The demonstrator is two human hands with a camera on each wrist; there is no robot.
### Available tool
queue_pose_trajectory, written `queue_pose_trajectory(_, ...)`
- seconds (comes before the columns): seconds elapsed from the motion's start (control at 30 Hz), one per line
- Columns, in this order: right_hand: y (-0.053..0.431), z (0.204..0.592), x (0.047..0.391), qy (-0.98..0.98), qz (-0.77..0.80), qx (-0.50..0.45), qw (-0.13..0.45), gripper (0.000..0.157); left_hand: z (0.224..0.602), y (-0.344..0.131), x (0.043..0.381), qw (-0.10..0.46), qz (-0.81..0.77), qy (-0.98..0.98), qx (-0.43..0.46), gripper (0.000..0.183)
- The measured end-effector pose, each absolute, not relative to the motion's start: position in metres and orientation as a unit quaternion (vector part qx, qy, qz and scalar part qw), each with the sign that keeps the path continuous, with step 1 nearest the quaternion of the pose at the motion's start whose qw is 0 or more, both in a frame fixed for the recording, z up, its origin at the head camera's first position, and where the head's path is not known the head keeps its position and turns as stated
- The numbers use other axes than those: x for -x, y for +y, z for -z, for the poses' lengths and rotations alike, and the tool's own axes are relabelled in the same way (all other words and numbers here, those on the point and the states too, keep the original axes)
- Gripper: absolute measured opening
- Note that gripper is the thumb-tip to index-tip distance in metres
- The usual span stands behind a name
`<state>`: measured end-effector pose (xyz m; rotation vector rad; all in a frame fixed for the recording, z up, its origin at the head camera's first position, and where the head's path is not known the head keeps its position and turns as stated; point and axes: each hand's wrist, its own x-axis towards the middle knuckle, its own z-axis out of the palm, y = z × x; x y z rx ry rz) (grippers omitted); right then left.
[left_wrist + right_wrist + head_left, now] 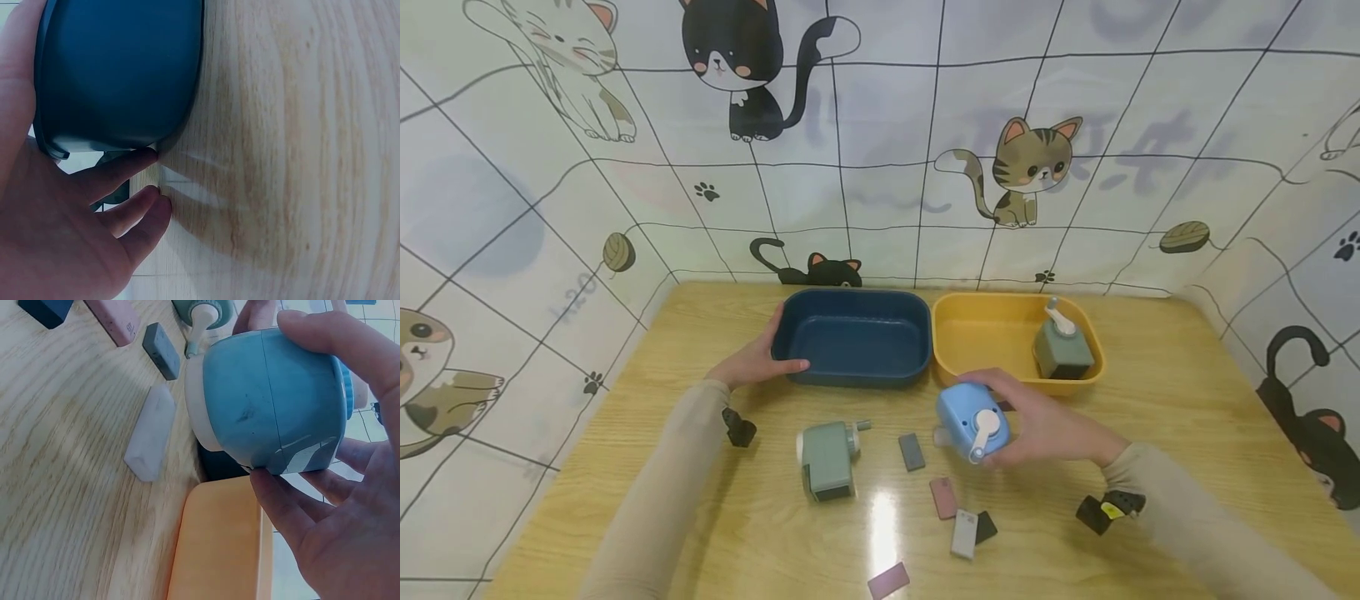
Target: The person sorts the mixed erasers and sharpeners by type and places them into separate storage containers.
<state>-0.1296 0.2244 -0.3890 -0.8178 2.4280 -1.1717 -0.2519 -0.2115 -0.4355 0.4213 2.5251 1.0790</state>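
My right hand (1037, 421) grips a light blue crank pencil sharpener (966, 417) in front of the yellow bin (985, 333). The sharpener's white crank faces up in the head view. Thumb and fingers wrap its blue body (275, 400) in the right wrist view. At the far left, my left hand (767, 354) holds the left end of a dark blue bin (850, 379), thumb along the front and fingers round the end. Some of its fingertips touch the tabletop in the left wrist view. A green crank sharpener (829, 458) lies on the table between my forearms.
Inside the yellow bin stands another green sharpener (1063, 346). Several small eraser-like blocks lie on the wooden table (1165, 400): grey (912, 452), pink (943, 498), white (964, 534), black (987, 527) and mauve (889, 580). Cat-print cloth (887, 200) walls the back and sides.
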Motion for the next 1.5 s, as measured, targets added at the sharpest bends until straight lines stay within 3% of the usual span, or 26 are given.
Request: queue_pose_trajectory(1.5, 0.252, 0.38, 0.138, 0.865, 0.406, 0.266, 0.127, 0.095, 0.434, -0.213, 0.252, 0.188, -0.395, 0.886, -0.152, 0.117)
